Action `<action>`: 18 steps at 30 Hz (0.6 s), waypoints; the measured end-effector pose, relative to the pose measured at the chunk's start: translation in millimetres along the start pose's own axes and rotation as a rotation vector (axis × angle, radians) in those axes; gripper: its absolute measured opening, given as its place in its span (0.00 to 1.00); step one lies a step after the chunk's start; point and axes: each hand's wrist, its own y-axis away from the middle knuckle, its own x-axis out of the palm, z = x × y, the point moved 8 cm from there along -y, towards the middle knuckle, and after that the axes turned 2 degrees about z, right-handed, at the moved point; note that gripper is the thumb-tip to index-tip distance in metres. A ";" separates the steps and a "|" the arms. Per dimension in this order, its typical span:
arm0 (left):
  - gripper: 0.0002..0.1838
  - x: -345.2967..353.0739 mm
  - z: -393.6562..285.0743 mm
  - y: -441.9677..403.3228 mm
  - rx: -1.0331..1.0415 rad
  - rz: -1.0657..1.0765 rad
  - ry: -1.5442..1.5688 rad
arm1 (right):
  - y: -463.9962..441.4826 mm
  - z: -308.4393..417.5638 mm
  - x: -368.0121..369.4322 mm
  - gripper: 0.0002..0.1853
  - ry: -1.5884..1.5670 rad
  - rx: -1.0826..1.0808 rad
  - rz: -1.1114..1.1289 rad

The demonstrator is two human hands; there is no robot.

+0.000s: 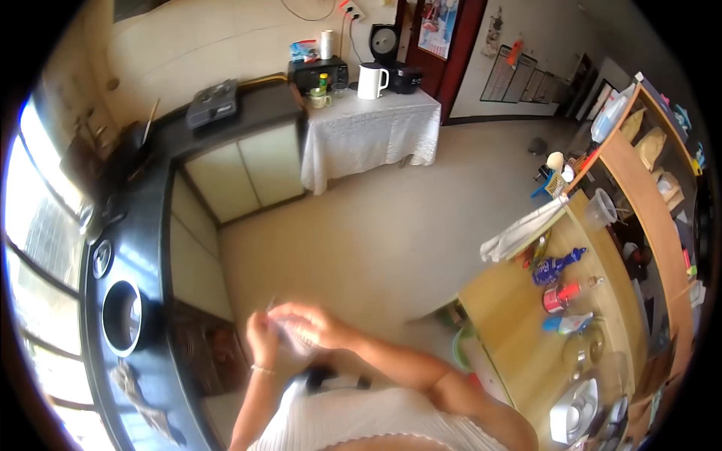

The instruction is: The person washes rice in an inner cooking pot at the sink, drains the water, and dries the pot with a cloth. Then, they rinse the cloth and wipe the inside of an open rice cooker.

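My left hand (261,337), with a bracelet at its wrist, is raised in front of my body, its fingers closed. My right hand (314,325) reaches across from the right and meets it, fingers curled. Between them is a small pale, pinkish, crumpled thing (295,338), blurred, so its kind does not show. A thin dark tip sticks up by the fingertips, too small to name. Both hands are in the air above the floor, beside the dark counter's cupboards.
On the dark counter (167,161) at left stand a round pot (122,319) and a stove (213,104). A white kettle (370,81) stands on a cloth-covered table (368,135). At right, a wooden table (489,304) bears a blue packet (555,269), a red can (558,298) and a white tray (573,411).
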 end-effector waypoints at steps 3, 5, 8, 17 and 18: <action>0.08 127.7 -47.2 -64.9 -0.293 0.478 0.986 | -50.3 -8.4 -53.2 0.19 0.208 0.047 0.101; 0.08 197.3 -87.9 -86.9 -0.572 0.783 1.267 | -71.0 -7.1 -97.3 0.24 0.336 0.207 0.225; 0.09 269.1 -141.1 -115.8 -0.868 1.097 1.419 | -80.4 -45.6 -177.4 0.30 -0.359 0.252 0.216; 0.17 415.2 -363.8 -285.5 0.107 1.259 0.862 | -11.7 -167.5 -502.0 0.19 -0.677 0.269 -0.497; 0.17 433.5 -393.8 -297.9 0.344 1.212 0.708 | -8.0 -186.7 -538.8 0.18 -0.583 0.345 -0.658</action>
